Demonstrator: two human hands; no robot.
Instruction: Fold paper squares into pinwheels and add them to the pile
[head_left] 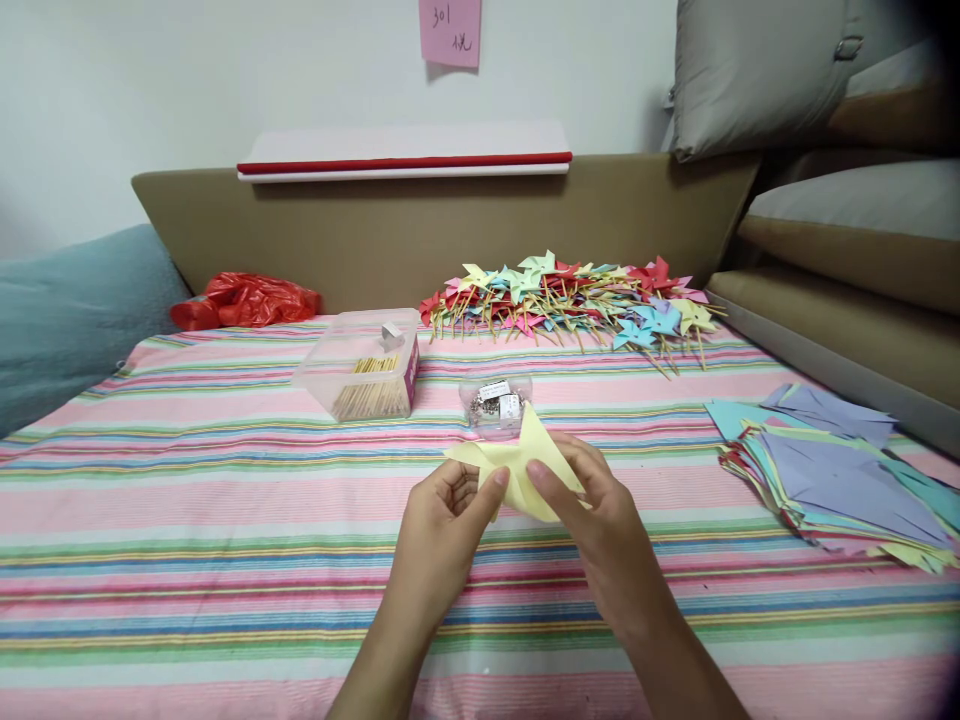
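A piece of yellow paper (pixel 519 490) was held above the striped cloth (pixel 225 500), near the middle of the scene, between the left hand (pixel 446 515) and the right hand (pixel 600 510). The step in hand was judged to be the folding of its points inward into a pinwheel shape: one point stood up on the far side and another stuck out to the left, so the folding was taken to be unfinished. For the next move, it was judged, the loose points would need to be brought to the middle and pinned down there by a thumb without the paper being creased.

Neither hand was spread wide. The paper's left part was pinched by the left hand, its thumb laid on the near face and its fingers curled behind. The right part was gripped likewise, the right thumb being pressed close to the centre; the right fingertips were partly hidden.

Just beyond the hands a clear dish (pixel 487 432) of small metal pieces was set. Finished pinwheels (pixel 570 300) were heaped farther off, and cut sheets (pixel 855 480) were stacked to the right.
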